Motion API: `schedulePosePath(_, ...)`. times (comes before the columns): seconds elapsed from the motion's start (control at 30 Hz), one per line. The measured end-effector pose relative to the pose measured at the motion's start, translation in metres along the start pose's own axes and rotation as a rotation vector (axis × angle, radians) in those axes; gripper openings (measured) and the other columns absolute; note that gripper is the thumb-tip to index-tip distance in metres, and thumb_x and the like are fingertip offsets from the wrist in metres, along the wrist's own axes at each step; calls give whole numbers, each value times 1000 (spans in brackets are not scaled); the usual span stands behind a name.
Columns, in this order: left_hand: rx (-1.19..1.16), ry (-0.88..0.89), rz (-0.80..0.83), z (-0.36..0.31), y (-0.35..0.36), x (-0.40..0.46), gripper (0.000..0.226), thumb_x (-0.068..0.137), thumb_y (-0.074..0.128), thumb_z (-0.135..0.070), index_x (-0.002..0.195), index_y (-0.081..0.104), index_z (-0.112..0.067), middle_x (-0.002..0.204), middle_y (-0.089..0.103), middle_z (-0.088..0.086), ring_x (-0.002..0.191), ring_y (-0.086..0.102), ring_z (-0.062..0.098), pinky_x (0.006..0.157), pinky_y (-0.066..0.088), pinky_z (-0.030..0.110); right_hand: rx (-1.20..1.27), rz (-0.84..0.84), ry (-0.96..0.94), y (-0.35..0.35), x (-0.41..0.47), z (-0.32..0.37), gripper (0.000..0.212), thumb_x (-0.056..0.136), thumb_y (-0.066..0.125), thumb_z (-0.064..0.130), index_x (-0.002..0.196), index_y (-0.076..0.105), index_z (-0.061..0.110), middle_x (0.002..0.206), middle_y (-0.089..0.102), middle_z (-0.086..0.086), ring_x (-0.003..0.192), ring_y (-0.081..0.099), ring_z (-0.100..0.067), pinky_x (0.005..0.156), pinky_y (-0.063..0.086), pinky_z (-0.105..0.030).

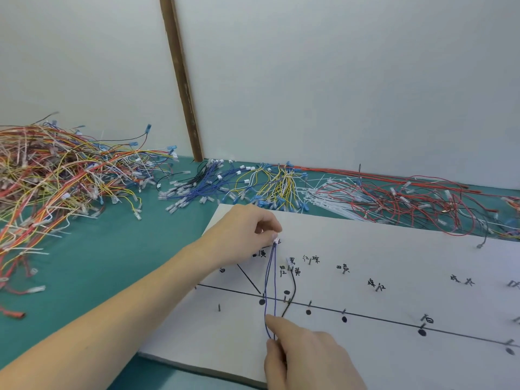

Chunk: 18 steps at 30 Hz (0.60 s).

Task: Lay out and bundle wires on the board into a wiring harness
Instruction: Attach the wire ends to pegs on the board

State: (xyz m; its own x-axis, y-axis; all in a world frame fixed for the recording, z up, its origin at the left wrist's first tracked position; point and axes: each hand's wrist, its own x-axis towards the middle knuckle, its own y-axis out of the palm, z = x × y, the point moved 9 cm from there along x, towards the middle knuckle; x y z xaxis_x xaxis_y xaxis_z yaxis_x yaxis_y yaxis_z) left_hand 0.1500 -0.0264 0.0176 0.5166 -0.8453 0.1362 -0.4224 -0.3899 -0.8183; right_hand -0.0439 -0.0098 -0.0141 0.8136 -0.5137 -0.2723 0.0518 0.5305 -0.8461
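A white harness board (pixel 394 249) lies on the green table, marked with black lines, dots, handwritten labels and small pins. My left hand (pixel 244 232) pinches the small white connector (pixel 276 241) of a pair of blue wires (pixel 270 282) near the board's upper left. The blue wires run down the board to my right hand (pixel 304 358), which pinches them between thumb and fingers near the front edge. A black wire (pixel 292 288) curves down beside them from a pin and also reaches my right hand.
A large tangle of mixed coloured wires (pixel 56 178) covers the table at the left. Behind the board lie heaps of blue and black wires (pixel 202 184), yellow and white wires (pixel 275 184), white cable ties (pixel 332 198) and red wires (pixel 422 198). White walls rise behind.
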Motion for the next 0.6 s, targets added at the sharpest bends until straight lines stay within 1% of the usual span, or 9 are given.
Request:
schedulePosePath(0.03, 11, 22, -36, -6, -5, -9, 11, 95, 70, -26, 101, 77, -31, 92, 71, -16, 86, 61, 2, 78, 49, 18, -20, 15, 10, 1, 0, 0, 38, 105, 36, 32, 142, 40, 37, 129, 63, 4, 121, 57, -15, 84, 42, -29)
schedulePosePath(0.1, 18, 52, -49, -19, -9, -31, 6, 93, 71, -32, 97, 76, -34, 87, 70, -17, 84, 59, 1, 71, 44, 12, -50, 45, 21, 1, -2, 1, 40, 104, 36, 30, 144, 36, 38, 132, 61, 1, 125, 54, -17, 80, 37, -31)
schedulePosePath(0.2, 12, 9, 56, -26, -2, -61, 6, 88, 73, -41, 88, 75, -35, 77, 69, -21, 68, 58, 0, 60, 43, 14, -48, 74, 8, -1, -5, 3, 42, 105, 35, 30, 145, 31, 38, 134, 57, -2, 128, 53, -21, 81, 34, -32)
schedulePosePath(0.23, 11, -12, 107, -26, 4, -69, 8, 87, 74, -42, 87, 75, -34, 75, 69, -22, 65, 58, -2, 59, 42, 12, -50, 96, -1, 0, -6, 6, 42, 105, 34, 29, 146, 30, 35, 133, 58, -3, 127, 54, -23, 81, 35, -33)
schedulePosePath(0.3, 1, -36, 163, -25, 12, -79, 9, 85, 78, -40, 87, 77, -31, 74, 70, -20, 65, 60, -4, 60, 42, 10, -42, 114, -22, -1, -5, 12, 39, 106, 32, 27, 145, 29, 29, 126, 57, -8, 125, 56, -24, 81, 35, -33)
schedulePosePath(0.37, -22, -48, 163, -23, 14, -82, 6, 85, 79, -35, 88, 78, -30, 75, 71, -17, 67, 61, -4, 61, 41, 10, -34, 130, -39, -4, -7, 19, 32, 107, 30, 26, 139, 34, 27, 116, 53, -11, 113, 56, -25, 80, 34, -32)
schedulePosePath(0.43, -16, -57, 151, -21, 15, -85, 6, 85, 79, -34, 90, 79, -31, 79, 71, -15, 72, 61, -4, 63, 41, 9, -22, 126, -72, -9, -10, 27, 17, 107, 31, 26, 122, 39, 26, 106, 46, -10, 97, 46, -25, 79, 33, -31)
schedulePosePath(0.5, 6, -57, 137, -19, 16, -89, 9, 85, 78, -33, 95, 78, -32, 82, 69, -17, 79, 61, -4, 67, 42, 9, -19, 120, -85, -11, -11, 30, 6, 107, 33, 26, 112, 37, 27, 103, 44, -8, 94, 41, -24, 78, 33, -32)
schedulePosePath(0.6, -6, -75, 111, -16, 16, -93, 9, 85, 76, -33, 94, 78, -34, 81, 69, -19, 79, 61, -5, 69, 43, 9, -21, 102, -98, -6, -8, 33, 5, 106, 35, 27, 108, 39, 25, 106, 49, -8, 93, 42, -25, 77, 35, -33)
